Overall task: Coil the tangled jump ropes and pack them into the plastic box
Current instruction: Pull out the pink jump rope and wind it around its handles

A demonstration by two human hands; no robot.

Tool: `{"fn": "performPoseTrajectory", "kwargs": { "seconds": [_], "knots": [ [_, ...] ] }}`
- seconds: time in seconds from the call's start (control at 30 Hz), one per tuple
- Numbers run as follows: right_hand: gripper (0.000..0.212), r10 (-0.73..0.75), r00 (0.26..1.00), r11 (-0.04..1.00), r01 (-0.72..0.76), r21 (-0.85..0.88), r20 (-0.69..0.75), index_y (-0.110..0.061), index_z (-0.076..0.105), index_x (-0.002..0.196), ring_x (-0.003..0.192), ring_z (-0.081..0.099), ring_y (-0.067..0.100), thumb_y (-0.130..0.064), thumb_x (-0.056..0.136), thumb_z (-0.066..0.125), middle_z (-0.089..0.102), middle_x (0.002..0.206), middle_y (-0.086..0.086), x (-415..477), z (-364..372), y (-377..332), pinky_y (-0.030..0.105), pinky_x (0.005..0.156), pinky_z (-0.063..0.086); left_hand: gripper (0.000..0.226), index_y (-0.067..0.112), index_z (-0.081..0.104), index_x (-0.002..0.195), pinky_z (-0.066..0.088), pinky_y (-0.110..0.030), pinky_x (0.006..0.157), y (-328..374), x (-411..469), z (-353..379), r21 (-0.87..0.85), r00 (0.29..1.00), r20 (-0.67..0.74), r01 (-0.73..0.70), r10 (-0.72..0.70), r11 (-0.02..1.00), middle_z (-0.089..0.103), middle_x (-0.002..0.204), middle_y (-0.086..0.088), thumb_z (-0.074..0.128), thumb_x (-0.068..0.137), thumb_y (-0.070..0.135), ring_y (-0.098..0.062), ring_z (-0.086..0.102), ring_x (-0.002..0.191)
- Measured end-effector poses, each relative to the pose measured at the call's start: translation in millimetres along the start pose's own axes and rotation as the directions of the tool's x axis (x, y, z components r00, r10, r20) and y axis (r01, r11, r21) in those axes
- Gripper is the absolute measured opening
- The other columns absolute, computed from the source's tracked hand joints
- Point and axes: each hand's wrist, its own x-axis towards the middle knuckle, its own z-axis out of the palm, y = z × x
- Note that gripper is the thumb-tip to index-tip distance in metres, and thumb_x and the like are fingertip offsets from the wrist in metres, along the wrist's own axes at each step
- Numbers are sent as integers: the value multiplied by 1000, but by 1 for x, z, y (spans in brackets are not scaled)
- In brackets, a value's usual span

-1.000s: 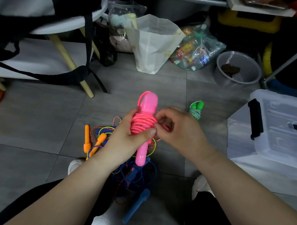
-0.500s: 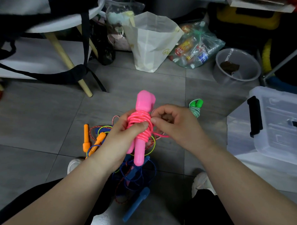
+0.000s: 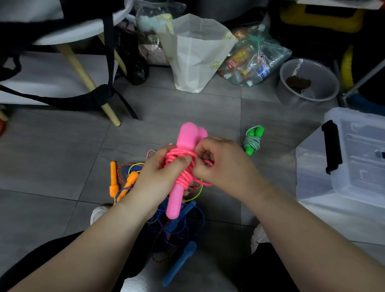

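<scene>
My left hand (image 3: 154,180) grips a pink jump rope (image 3: 183,166), its two handles side by side and its cord wound round them; the thumb presses on the coils. My right hand (image 3: 223,164) pinches the loose pink cord at the right of the coil. Below my hands lies a tangle of ropes on the floor: orange handles (image 3: 114,186), blue handles (image 3: 181,261) and thin blue, red and yellow-green cords. A green-handled rope (image 3: 252,141), coiled into a bundle, lies on the tiles to the right. The clear plastic box (image 3: 351,158), lid on with black latches, stands at the far right.
A white paper bag (image 3: 196,55), a clear bag of bottles (image 3: 253,59) and a grey plastic basin (image 3: 310,83) stand behind on the grey tiled floor. A chair with wooden legs (image 3: 85,77) and black straps is at upper left. My shoes and knees flank the tangle.
The pink bundle has tilted so both handle ends show at the top. My right hand has shifted along the coil, still working the loose cord around it. The view moved slightly.
</scene>
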Motion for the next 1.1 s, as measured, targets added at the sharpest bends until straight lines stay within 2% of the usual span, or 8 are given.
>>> {"fn": "performPoseTrajectory", "kwargs": {
  "seconds": [0.07, 0.17, 0.33, 0.5, 0.57, 0.73, 0.9, 1.1],
  "knots": [
    [8, 38, 999, 998, -39, 48, 27, -20, 52, 62, 52, 42, 7, -27, 64, 52, 38, 52, -15, -1, 1, 3, 13, 50, 28, 20, 20, 57, 76, 49, -24, 41, 2, 1, 1, -8, 1000, -2, 11, -11, 1000, 60, 56, 0, 50, 88, 5, -12, 57, 46],
    [33, 83, 996, 976, -88, 202, 32, -29, 44, 54, 48, 48, 0, -8, 73, 62, 49, 43, -12, 0, -4, 8, 11, 47, 34, 20, 18, 59, 77, 48, -23, 41, 5, 1, 2, -30, 1000, 20, 17, -17, 999, 60, 53, 0, 51, 87, 4, -13, 57, 44],
    [35, 185, 976, 884, -215, 416, 112, -26, 54, 57, 44, 51, -4, 1, 78, 59, 55, 44, -22, 3, -5, 10, 11, 49, 44, 16, 13, 59, 74, 49, -25, 38, 3, 2, -3, -119, 995, 18, 98, -97, 988, 61, 50, -3, 51, 87, 8, -15, 57, 39],
    [20, 309, 939, 624, -322, 712, 154, -15, 58, 71, 36, 50, -2, 2, 80, 60, 59, 43, -12, 3, -3, 8, 10, 43, 45, 16, 10, 59, 74, 51, -28, 40, 2, 6, -7, -209, 984, -47, 156, -170, 965, 62, 52, -7, 52, 87, 17, -17, 57, 39],
    [17, 303, 934, 578, -337, 743, 189, -16, 60, 76, 44, 56, 0, 0, 80, 60, 62, 49, -8, 2, -1, 9, 12, 51, 50, 16, 9, 58, 76, 51, -27, 40, 4, 8, -9, -244, 982, -54, 165, -183, 956, 62, 54, -7, 52, 87, 19, -16, 58, 40],
    [20, 240, 952, 595, -299, 747, 189, -18, 64, 85, 61, 60, -1, 0, 82, 55, 66, 68, -9, -1, 2, 9, 12, 67, 50, 15, 10, 57, 78, 52, -26, 40, 6, 9, -11, -285, 980, -65, 161, -187, 945, 64, 61, -7, 51, 88, 21, -14, 59, 42],
    [15, 173, 984, 776, -165, 609, 45, -24, 62, 96, 82, 55, -6, -18, 86, 52, 59, 87, -11, -3, 8, 4, 8, 79, 42, 14, 11, 57, 81, 52, -25, 40, 6, 10, -14, -290, 984, -60, 141, -165, 947, 64, 52, -1, 51, 88, 21, -13, 60, 41],
    [23, 226, 968, 749, -242, 617, 105, -21, 57, 104, 63, 55, -11, -10, 94, 39, 57, 76, -8, -5, 11, 4, 2, 64, 41, 14, 11, 58, 80, 52, -25, 41, 3, 11, -16, -275, 987, -73, 117, -142, 954, 64, 52, 0, 51, 87, 20, -13, 60, 43]
  ]
}}
